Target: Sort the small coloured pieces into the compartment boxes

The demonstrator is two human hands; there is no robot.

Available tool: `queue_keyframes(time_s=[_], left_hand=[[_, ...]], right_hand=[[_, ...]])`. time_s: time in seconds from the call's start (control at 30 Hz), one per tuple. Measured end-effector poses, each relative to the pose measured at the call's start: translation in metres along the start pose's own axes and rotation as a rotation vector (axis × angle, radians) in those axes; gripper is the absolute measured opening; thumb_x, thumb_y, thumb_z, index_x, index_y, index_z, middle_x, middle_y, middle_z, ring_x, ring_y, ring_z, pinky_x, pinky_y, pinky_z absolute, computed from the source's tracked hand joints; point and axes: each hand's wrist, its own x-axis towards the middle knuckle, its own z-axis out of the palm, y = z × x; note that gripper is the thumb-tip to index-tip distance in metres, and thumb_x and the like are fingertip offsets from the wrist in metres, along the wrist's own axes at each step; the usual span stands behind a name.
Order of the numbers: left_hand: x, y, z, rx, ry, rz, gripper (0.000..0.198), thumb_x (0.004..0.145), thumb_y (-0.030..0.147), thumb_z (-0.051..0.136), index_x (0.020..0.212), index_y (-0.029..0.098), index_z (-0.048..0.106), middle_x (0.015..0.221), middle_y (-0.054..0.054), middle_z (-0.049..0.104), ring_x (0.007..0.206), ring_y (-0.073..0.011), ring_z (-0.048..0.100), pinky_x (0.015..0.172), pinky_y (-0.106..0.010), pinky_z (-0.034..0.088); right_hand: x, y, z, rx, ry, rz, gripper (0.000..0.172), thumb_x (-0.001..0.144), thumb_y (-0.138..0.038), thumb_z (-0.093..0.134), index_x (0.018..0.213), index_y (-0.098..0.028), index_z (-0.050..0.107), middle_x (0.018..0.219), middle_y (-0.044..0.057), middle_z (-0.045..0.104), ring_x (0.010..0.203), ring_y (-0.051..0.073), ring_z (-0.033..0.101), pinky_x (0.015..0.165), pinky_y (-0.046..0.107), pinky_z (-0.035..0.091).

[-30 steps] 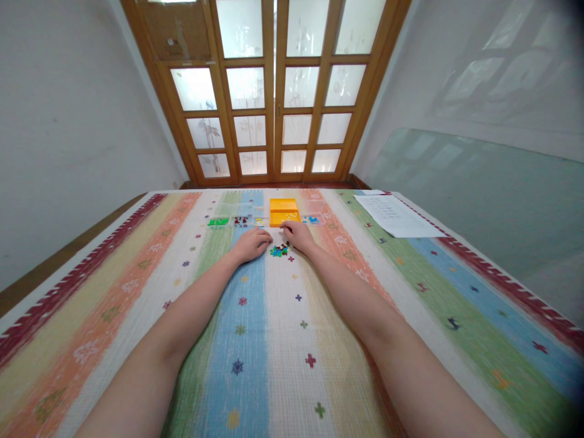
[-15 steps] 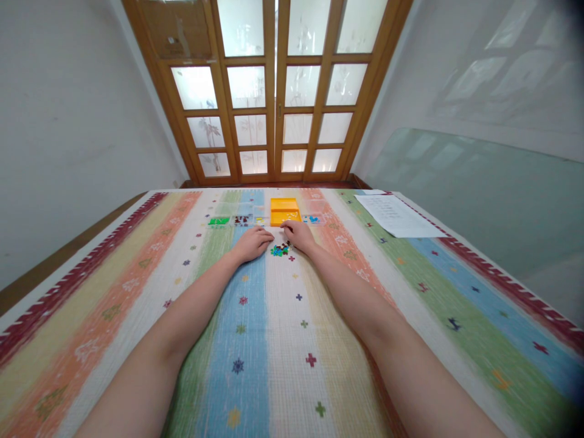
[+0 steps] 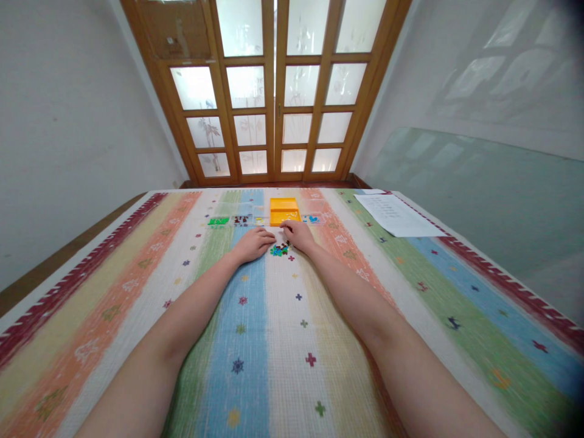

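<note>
Striped-cloth table (image 3: 292,340), left hand (image 3: 254,244) palm-down, right hand (image 3: 296,235) fingers bent, cannot tell whether either grips anything, open yellow box (image 3: 285,210) near the table's far edge, small multicolored pieces (image 3: 279,250) heaped beside both hands, toward that edge

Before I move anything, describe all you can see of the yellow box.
The yellow box is a warm orange-yellow and looks like plastic. It lies open on the striped tablecloth, its back half apparently a lid opened away from the person. The front half is a shallow tray with small pale pieces scattered inside. The right hand is at its near edge; whether they touch is unclear.
</note>
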Motion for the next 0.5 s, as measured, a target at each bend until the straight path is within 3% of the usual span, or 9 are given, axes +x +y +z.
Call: queue_keyframes(time_s=[0.27,0.5], left_hand=[[0.0007,0.0038,-0.0016,0.052,0.000,0.009,0.037,0.105,0.026,0.045,0.127,0.025,0.075,0.129,-0.007,0.073,0.120,-0.0253,0.060,0.113,-0.044,0.045],[-0.0010,0.0011,0.0012,0.060,0.104,-0.054,0.037,0.106,0.027,0.045,0.136,0.026,0.067,0.143,-0.008,0.063,0.132,-0.0257,0.056,0.118,-0.047,0.043]], right_hand=[[-0.0003,-0.0014,-0.0015,-0.005,-0.002,0.000,0.029,0.098,-0.016,0.055,0.113,-0.022,0.079,0.114,0.006,0.079,0.103,0.021,0.072,0.095,0.030,0.051],[0.0005,0.0003,0.0003,-0.011,0.003,-0.005,0.028,0.099,-0.017,0.056,0.114,-0.023,0.078,0.115,0.006,0.079,0.107,0.021,0.072,0.097,0.030,0.051]])
